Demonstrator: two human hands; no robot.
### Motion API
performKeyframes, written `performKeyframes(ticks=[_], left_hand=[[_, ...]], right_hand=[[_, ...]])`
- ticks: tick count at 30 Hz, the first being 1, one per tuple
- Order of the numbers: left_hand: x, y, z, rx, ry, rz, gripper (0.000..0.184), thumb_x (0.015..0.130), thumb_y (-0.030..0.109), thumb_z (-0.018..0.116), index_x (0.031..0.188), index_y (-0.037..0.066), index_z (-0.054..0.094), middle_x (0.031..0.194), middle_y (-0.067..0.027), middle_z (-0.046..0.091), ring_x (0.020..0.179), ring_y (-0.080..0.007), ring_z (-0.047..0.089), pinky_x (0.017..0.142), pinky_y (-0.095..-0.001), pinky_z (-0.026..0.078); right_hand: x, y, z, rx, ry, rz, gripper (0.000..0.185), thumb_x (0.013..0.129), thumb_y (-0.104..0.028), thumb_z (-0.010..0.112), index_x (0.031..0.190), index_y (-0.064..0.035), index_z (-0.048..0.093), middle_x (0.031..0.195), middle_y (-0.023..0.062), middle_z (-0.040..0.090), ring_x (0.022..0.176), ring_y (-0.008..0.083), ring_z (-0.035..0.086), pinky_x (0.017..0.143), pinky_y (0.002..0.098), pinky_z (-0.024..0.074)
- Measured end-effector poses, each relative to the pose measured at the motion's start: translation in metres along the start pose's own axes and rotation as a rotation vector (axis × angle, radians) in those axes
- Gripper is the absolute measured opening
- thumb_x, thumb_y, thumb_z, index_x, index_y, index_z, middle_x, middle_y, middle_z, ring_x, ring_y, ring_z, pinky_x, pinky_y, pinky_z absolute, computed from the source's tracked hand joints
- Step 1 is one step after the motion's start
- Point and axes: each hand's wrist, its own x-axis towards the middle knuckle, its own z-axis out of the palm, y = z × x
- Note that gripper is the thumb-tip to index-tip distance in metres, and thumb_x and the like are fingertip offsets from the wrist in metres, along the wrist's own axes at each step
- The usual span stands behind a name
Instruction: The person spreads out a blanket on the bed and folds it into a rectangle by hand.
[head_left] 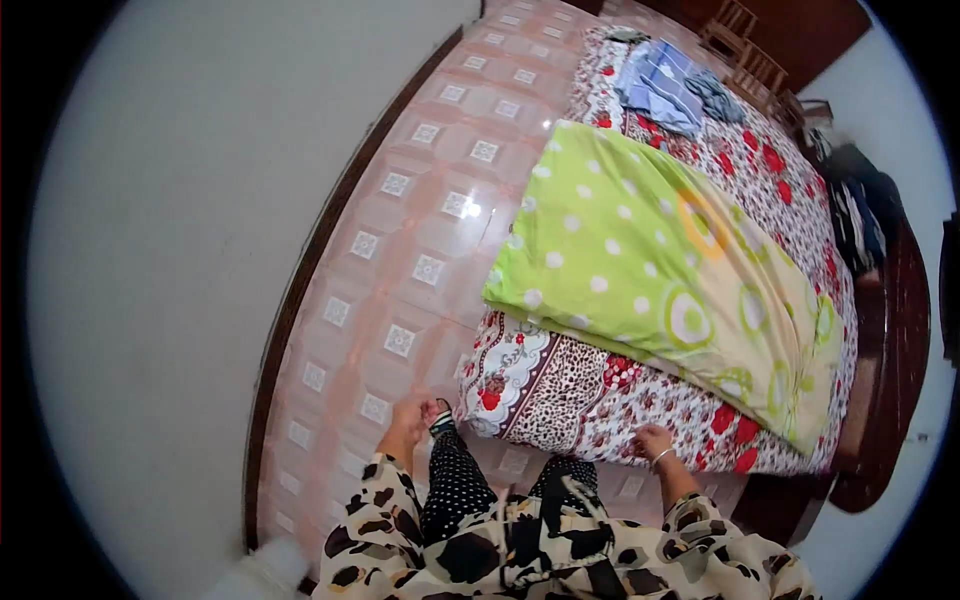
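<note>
My left hand (410, 412) hangs over the tiled floor by the near corner of the bed, its fingers curled in and nothing seen in it. My right hand (654, 441), with a bangle at the wrist, is at the near side of the bed, over the flowered bedsheet (560, 395). Its fingers are loosely bent and somewhat apart; no held thing shows. Beyond both hands, a green and cream blanket (610, 230) with white dots and rings lies spread across the bed, its near edge slanting down toward the headboard.
Folded blue cloth (662, 88) and a grey bundle (715, 97) lie at the bed's far side. A dark wooden headboard (900, 350) with clothes (858, 225) stands right. Wooden chairs (755, 72) are at the back. Patterned floor tiles (425, 270) run between the bed and the pale wall (200, 250).
</note>
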Motion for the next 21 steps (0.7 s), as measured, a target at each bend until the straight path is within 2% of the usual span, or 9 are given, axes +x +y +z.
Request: performKeyframes(ticks=[2,4,7,11,12,14,17,19,21], left_hand=[[0.014,0.043,-0.001,0.021,-0.035,0.008,0.014,0.077,0.015,0.049,0.076,0.002,0.053,0.065,-0.0052,0.054,0.06,-0.0148,0.053,0.055,-0.0269,0.045],[0.004,0.089,0.015,0.156,0.059,0.013,0.009,0.075,0.016,0.052,0.077,0.007,0.051,0.067,-0.0033,0.052,0.058,-0.013,0.051,0.055,-0.0256,0.044],[0.001,0.122,0.039,0.29,0.042,0.027,0.01,0.075,0.016,0.052,0.08,0.007,0.051,0.067,-0.0031,0.052,0.061,-0.013,0.052,0.056,-0.0254,0.043],[0.026,0.108,0.057,0.356,0.021,-0.005,0.014,0.077,0.016,0.051,0.086,0.005,0.051,0.073,-0.0048,0.053,0.066,-0.0165,0.052,0.061,-0.0277,0.045],[0.03,0.103,0.07,0.353,0.002,-0.043,0.016,0.078,0.017,0.05,0.088,0.005,0.049,0.076,-0.0059,0.052,0.069,-0.0176,0.052,0.063,-0.0287,0.045],[0.039,0.087,0.081,0.387,0.002,-0.112,0.017,0.079,0.017,0.049,0.09,0.004,0.048,0.079,-0.007,0.051,0.072,-0.0186,0.051,0.064,-0.0296,0.044],[0.073,0.081,0.106,0.39,-0.05,-0.192,0.019,0.081,0.019,0.047,0.093,0.004,0.045,0.084,-0.0087,0.048,0.076,-0.0203,0.05,0.068,-0.0317,0.044],[0.105,0.087,0.121,0.416,-0.046,-0.197,0.03,0.082,0.021,0.047,0.105,0.003,0.042,0.098,-0.0106,0.046,0.088,-0.0211,0.047,0.072,-0.0346,0.042],[0.121,0.099,0.151,0.491,-0.038,-0.128,0.036,0.082,0.023,0.047,0.111,0.004,0.039,0.108,-0.0102,0.042,0.096,-0.0214,0.043,0.076,-0.0359,0.039]], right_hand=[[-0.019,0.029,0.034,-0.069,-0.071,0.119,0.014,0.074,-0.012,0.054,0.082,-0.0017,0.052,0.07,0.0106,0.057,0.053,0.0195,0.054,0.051,0.0348,0.0489],[-0.04,0.042,0.069,-0.139,-0.23,0.221,0.021,0.076,-0.014,0.055,0.092,-0.0014,0.051,0.077,0.0107,0.059,0.061,0.0201,0.058,0.054,0.0304,0.0497],[-0.064,0.035,0.113,-0.16,-0.324,0.134,0.019,0.078,-0.015,0.054,0.092,-0.0029,0.052,0.078,0.0086,0.059,0.063,0.0184,0.058,0.056,0.0282,0.0493],[-0.04,0.02,0.136,-0.195,-0.407,0.011,0.02,0.078,-0.017,0.053,0.09,-0.0025,0.056,0.075,0.007,0.059,0.068,0.0138,0.058,0.059,0.026,0.0473],[-0.002,0.044,0.139,-0.282,-0.4,-0.109,0.023,0.076,-0.019,0.054,0.091,-0.001,0.056,0.075,0.0063,0.059,0.068,0.0145,0.057,0.061,0.0274,0.0462],[0.01,0.019,0.144,-0.398,-0.294,-0.151,0.025,0.076,-0.017,0.052,0.094,-0.0007,0.055,0.071,0.0057,0.058,0.063,0.0132,0.054,0.06,0.0283,0.045],[0.001,-0.021,0.149,0.024,-0.382,-0.17,0.021,0.078,-0.013,0.052,0.095,-0.0006,0.053,0.07,0.0052,0.056,0.06,0.0106,0.052,0.053,0.0238,0.0443],[-0.005,-0.033,0.152,0.132,-0.398,-0.148,0.02,0.079,-0.012,0.052,0.096,-0.001,0.052,0.071,0.0047,0.056,0.06,0.0101,0.052,0.053,0.0231,0.0441],[-0.001,-0.043,0.16,0.193,-0.516,-0.048,0.025,0.08,-0.013,0.053,0.101,-0.0004,0.049,0.083,0.0074,0.057,0.067,0.0121,0.055,0.061,0.0251,0.0475]])
